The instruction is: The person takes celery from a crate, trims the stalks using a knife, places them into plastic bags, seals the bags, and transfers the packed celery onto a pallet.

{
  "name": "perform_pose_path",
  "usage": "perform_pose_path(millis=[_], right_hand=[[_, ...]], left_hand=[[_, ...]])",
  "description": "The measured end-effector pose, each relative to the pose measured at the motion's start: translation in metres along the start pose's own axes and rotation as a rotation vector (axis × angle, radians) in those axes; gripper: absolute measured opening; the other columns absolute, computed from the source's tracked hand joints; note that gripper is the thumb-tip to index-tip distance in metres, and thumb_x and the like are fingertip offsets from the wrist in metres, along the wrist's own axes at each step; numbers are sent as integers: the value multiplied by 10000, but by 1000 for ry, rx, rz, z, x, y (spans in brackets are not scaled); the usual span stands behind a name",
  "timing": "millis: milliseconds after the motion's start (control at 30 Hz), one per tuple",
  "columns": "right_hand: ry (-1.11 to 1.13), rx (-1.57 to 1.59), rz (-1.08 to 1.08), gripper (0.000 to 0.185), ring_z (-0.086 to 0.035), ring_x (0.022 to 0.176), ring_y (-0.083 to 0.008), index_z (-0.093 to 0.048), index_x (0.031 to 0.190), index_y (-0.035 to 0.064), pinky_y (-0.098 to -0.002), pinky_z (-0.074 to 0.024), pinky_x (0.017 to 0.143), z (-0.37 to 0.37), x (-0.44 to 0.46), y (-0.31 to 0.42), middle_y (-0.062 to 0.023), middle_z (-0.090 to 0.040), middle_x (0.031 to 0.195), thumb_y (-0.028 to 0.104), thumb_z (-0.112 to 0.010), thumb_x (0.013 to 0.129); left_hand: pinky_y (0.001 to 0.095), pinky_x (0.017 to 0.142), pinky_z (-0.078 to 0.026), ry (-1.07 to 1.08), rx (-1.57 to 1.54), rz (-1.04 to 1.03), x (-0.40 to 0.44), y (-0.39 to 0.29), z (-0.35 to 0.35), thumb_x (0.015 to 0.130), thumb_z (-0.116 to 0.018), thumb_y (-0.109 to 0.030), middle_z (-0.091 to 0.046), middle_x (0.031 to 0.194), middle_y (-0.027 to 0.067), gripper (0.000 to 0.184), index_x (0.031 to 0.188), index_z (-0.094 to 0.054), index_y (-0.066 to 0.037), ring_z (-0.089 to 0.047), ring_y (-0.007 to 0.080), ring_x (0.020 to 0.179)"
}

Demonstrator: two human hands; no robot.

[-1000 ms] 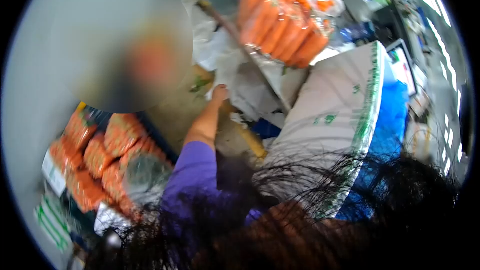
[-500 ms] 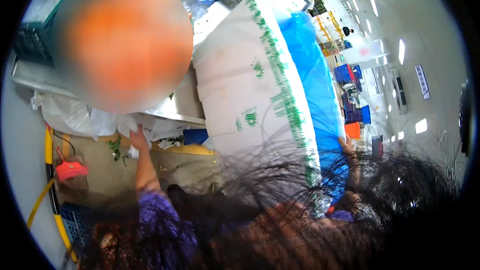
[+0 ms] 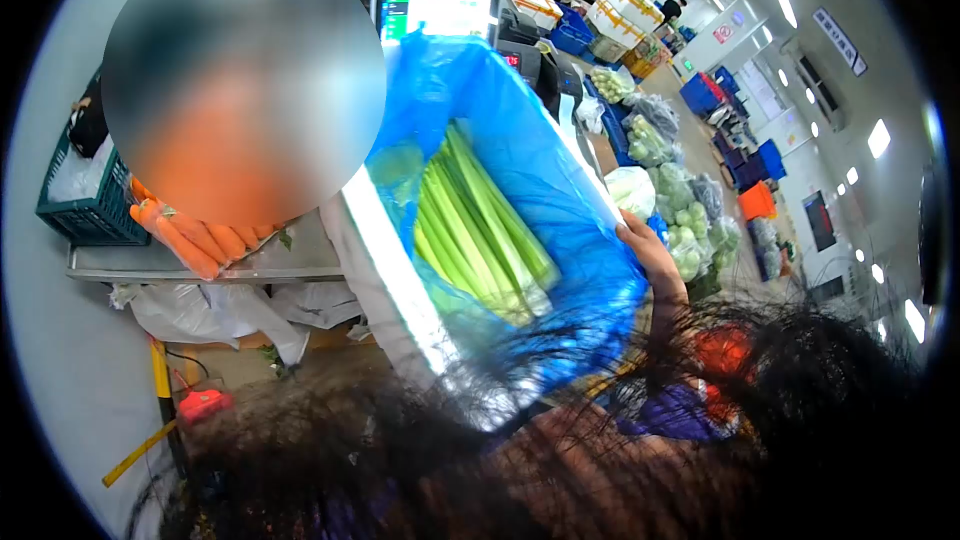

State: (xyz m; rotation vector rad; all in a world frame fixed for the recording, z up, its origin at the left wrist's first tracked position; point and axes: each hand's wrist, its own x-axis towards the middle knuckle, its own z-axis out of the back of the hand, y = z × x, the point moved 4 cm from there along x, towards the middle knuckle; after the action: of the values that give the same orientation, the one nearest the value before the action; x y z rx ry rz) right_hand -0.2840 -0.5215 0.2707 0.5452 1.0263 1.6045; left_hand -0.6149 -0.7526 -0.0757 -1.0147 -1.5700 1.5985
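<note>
My right hand grips the right-hand rim of a white box, its fingers bent over the edge. A blue plastic liner bag lines the box and stands up above its far rim. Inside lie long green celery stalks, bundled side by side. My left hand is not visible; dark hair and the box cover the lower part of the view.
Bagged carrots lie on a metal table at left, beside a dark green crate. A monitor stands behind the box. Bagged vegetables sit at right. A red dustpan lies low at left. A blurred disc hides the upper left.
The box has turned from showing its printed outer face to showing its open inside with the stalks. My left hand, earlier low by the white plastic bags, has gone out of view.
</note>
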Motion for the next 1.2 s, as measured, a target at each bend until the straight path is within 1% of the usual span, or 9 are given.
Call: perform_pose_path(millis=[167, 233, 300, 400, 633, 733, 833, 1100, 1200], right_hand=[[366, 582, 118, 653, -439, 1177, -228, -316, 1352, 28, -339, -345, 983, 43, 3, -65, -135, -405, 1333, 421, -505, 866], [349, 636, -111, 618, -437, 1173, -228, -362, 1328, 45, -363, -350, 981, 48, -18, -99, -122, -428, 1313, 438, -494, 870], [488, 376, -274, 577, -457, 1147, -224, -397, 1306, 60, -375, -377, 949, 36, -21, -186, -106, -464, 1277, 436, -486, 877], [603, 236, -76, 531, -484, 1112, -211, -409, 1293, 44, -349, -393, 923, 14, -56, -275, -109, -496, 1238, 384, -486, 892], [488, 247, 51, 408, -546, 1024, -223, -518, 1195, 70, -323, -437, 863, 94, -60, -309, -121, -554, 1149, 242, -593, 833], [250, 39, 210, 465, -567, 977, -262, -533, 1165, 64, -332, -452, 835, 146, -56, -279, -136, -558, 1102, 235, -669, 754], [65, 73, 81, 465, -581, 938, -260, -547, 1149, 75, -331, -458, 817, 178, -35, -280, -118, -580, 1075, 252, -678, 739], [217, 39, 87, 308, -546, 684, -128, -635, 1016, 52, -259, -448, 648, 227, 67, -238, -41, -601, 746, 176, -665, 736], [455, 99, 4, 310, -523, 649, -112, -634, 1019, 47, -249, -445, 627, 219, 120, -215, -31, -579, 713, 156, -655, 730]], left_hand=[[385, 799, -418, 355, 177, -146, -45, -75, -154, 725, -693, -342, -568, 991, 185, 599, 1149, -492, 31, -546, 292, 898], [381, 802, -417, 445, 245, -189, -66, -89, -217, 725, -693, -341, -561, 1009, 184, 608, 1160, -484, 29, -540, 287, 910], [377, 806, -416, 503, 315, -205, -85, -93, -272, 725, -693, -340, -553, 1027, 183, 618, 1171, -475, 26, -535, 282, 922], [371, 811, -415, 559, 436, -210, -106, -97, -345, 724, -693, -340, -541, 1054, 182, 632, 1189, -463, 23, -527, 275, 939], [355, 861, -389, 592, 462, -162, -100, -145, -441, 721, -697, -353, -430, 1121, 157, 728, 1279, -377, -12, -457, 272, 1019], [344, 856, -386, 538, 485, -252, -88, -184, -470, 717, -706, -320, -409, 1022, 137, 736, 1321, -364, -74, -447, 273, 965], [335, 834, -390, 418, 586, -316, -66, -209, -496, 712, -710, -287, -400, 988, 120, 746, 1343, -354, -108, -441, 252, 936], [329, 766, -413, 28, 677, -364, 26, -241, -521, 624, -775, -241, -390, 913, 62, 737, 1281, -460, -123, -440, 215, 855], [329, 881, -380, -112, 597, -320, 58, -253, -513, 608, -759, -157, -389, 983, 93, 703, 1242, -475, -52, -445, 243, 929]])
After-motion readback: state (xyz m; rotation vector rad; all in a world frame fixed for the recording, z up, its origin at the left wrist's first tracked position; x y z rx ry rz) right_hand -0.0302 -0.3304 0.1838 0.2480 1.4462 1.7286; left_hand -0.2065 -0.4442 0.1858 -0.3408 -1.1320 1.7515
